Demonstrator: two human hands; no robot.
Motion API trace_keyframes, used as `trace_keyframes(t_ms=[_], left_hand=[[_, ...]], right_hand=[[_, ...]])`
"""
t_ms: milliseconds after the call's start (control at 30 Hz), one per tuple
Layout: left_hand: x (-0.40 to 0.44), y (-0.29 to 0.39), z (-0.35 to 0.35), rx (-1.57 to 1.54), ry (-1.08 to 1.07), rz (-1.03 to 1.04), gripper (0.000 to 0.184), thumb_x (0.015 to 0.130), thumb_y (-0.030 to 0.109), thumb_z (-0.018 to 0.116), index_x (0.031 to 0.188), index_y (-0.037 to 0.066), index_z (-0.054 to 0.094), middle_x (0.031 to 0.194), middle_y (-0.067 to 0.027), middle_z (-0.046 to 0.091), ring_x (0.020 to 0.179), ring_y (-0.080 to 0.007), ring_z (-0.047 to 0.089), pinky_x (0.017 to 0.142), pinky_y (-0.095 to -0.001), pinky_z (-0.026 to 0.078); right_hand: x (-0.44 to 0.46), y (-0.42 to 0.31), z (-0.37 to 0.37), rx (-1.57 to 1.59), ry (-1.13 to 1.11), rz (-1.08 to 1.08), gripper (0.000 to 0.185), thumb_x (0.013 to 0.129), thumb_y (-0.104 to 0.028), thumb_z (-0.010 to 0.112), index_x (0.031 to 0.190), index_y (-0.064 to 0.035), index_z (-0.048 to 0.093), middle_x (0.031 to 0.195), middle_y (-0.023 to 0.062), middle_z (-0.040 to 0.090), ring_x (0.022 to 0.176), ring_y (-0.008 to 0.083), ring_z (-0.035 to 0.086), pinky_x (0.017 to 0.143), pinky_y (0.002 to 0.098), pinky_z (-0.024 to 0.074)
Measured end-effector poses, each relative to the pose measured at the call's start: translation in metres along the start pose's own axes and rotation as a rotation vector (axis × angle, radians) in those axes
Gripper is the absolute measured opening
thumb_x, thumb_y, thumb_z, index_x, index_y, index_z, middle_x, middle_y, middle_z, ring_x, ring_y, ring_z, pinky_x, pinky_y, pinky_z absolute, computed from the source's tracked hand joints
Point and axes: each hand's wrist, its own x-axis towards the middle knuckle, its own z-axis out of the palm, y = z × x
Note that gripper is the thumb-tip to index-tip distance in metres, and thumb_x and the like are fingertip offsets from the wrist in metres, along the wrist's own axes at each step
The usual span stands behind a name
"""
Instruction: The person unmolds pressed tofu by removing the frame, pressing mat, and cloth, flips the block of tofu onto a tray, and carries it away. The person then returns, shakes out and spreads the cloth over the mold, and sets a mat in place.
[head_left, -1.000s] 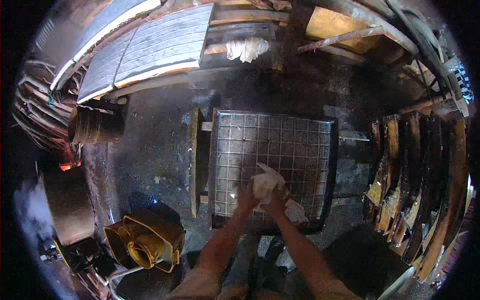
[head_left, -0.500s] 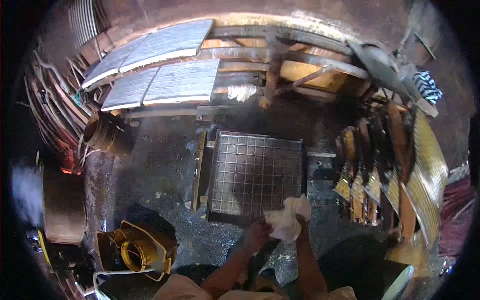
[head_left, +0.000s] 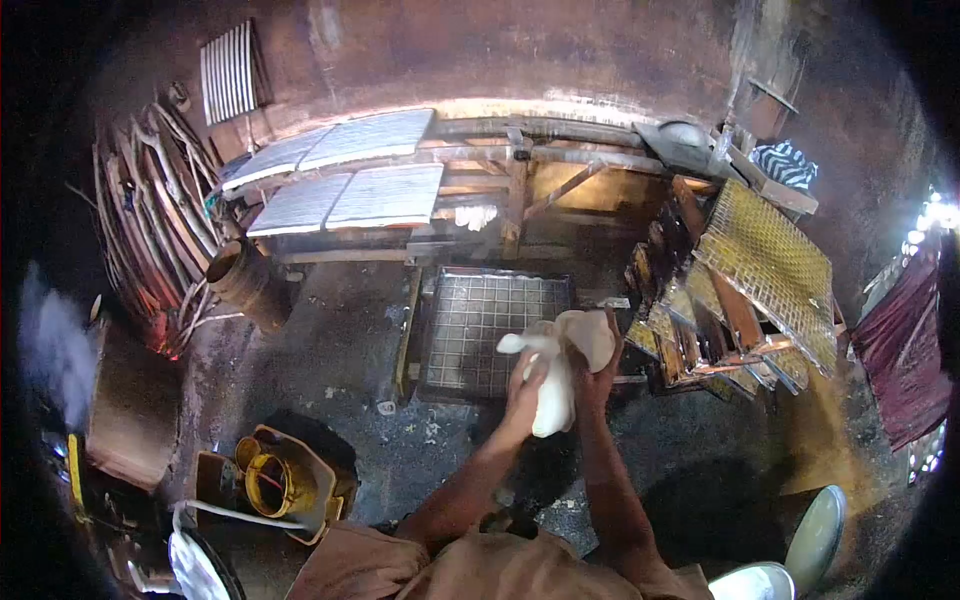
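A white cloth is bunched between my two hands, blurred by motion, above the near right part of a metal tray with a wire grid. My left hand grips the cloth on its left side, fingers closed. On the right, my right hand is closed round a raised, lighter fold of the cloth. The tray lies on the floor in front of me, with a wooden bar along its left side.
Yellow tub with round containers at lower left; barrel and stacked branches beyond. White slatted panels lie at the back. Wooden racks with yellow mesh stand right. Metal basins sit at lower right.
Both hands have lifted the cloth up from the tray's near edge and now hold it higher, bunched differently. The view has tilted upward, showing more wall.
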Motion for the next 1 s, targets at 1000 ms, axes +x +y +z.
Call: trace_keyframes(t_ms=[1000], left_hand=[[-0.011, 0.146, -0.223, 0.787, -0.328, 0.478, 0.027, 0.085, 0.029, 0.060, 0.094, 0.004, 0.062, 0.087, -0.0046, 0.061, 0.081, -0.0176, 0.059, 0.070, -0.0356, 0.047]], right_hand=[[-0.162, -0.072, 0.128, 0.528, -0.312, 0.579, 0.024, 0.086, -0.027, 0.058, 0.100, -0.0078, 0.055, 0.092, 0.0039, 0.057, 0.086, 0.0161, 0.057, 0.075, 0.0310, 0.0478]])
